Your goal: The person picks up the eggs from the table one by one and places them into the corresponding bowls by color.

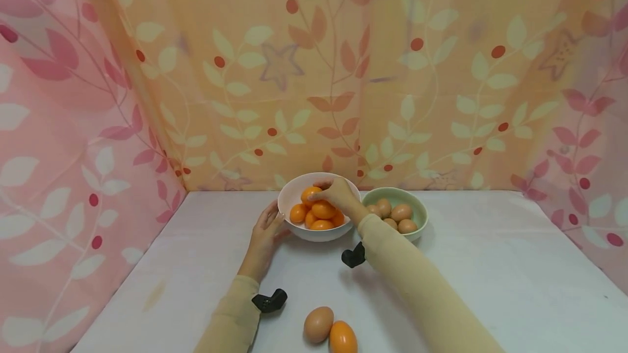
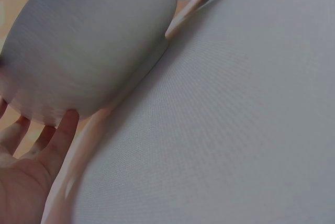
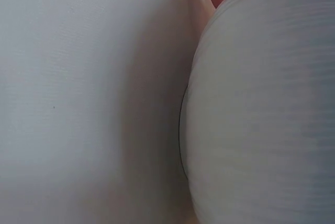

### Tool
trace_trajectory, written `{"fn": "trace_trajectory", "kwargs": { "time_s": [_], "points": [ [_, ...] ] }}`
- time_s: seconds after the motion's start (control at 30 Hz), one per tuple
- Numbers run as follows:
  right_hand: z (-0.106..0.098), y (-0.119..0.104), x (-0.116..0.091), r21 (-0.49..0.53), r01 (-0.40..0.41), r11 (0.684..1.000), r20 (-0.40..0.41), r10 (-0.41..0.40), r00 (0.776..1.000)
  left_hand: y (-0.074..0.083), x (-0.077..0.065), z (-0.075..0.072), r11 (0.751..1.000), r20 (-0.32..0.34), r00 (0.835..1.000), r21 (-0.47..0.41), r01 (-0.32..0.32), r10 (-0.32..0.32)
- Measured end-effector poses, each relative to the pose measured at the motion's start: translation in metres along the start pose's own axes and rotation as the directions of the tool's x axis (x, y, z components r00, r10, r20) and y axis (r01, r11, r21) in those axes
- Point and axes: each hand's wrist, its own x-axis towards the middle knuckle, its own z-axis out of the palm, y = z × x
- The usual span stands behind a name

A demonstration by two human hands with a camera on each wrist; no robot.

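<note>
A white bowl [image 1: 319,235] stands at the back of the table, holding several glossy orange egg-shaped pieces [image 1: 321,225]. My right hand [image 1: 338,196] reaches over its right side and pinches one orange egg [image 1: 309,194] at the top of the pile, between thumb and fingertips. On the bowl's left, my left hand [image 1: 265,233] rests its extended fingers against the outer wall. The left wrist view shows these fingertips [image 2: 68,116] on the lower side of the bowl [image 2: 94,41]. In the right wrist view the bowl [image 3: 261,103] hides the right hand's grasp.
Right beside the white bowl stands a green bowl [image 1: 421,214] with several brown eggs [image 1: 401,212]. Near the front edge, a brown egg [image 1: 319,324] and an orange egg [image 1: 343,338] lie side by side on the white table [image 1: 490,266]. Patterned curtains [image 1: 314,70] enclose the back and sides.
</note>
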Motion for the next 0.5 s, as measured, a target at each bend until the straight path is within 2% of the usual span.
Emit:
{"fn": "trace_trajectory", "kwargs": {
  "time_s": [0.27, 0.5],
  "points": [
    [0.0032, 0.006, 0.0057, -0.075, 0.041, 0.996, 0.004, -0.041, 0.999, 0.0004, -0.0005, 0.001, 1.0, -0.004, 1.0, 0.004, -0.008, 0.008],
    [0.0054, 0.0053, 0.0056, -0.112, 0.015, 0.994, 0.017, -0.013, 1.0, 0.0015, -0.0013, 0.0013, 1.0, -0.006, 1.0, 0.011, -0.001, 0.001]
  ]
}}
